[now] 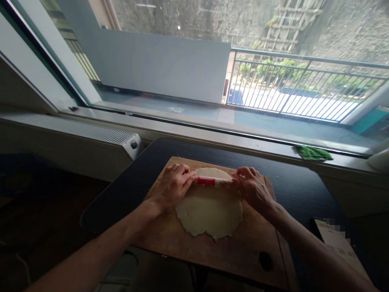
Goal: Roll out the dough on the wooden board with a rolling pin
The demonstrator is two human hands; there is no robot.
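A flattened, pale sheet of dough (209, 213) with an uneven edge lies on a wooden board (179, 235). Across its far part rests a slim rolling pin (206, 181) with a red and white label or wrapper. My left hand (178, 178) is closed on the pin's left end, thumb pointing inward. At the other end, my right hand (249, 184) has its fingers curled over the pin. Both ends are hidden under my fingers.
The board lies on a dark table (130, 194) with rounded corners. A phone (334, 239) lies at the right, partly behind my right forearm. A green cloth (313, 153) sits on the windowsill (212, 140). A white radiator (75, 138) stands left, beneath the large window.
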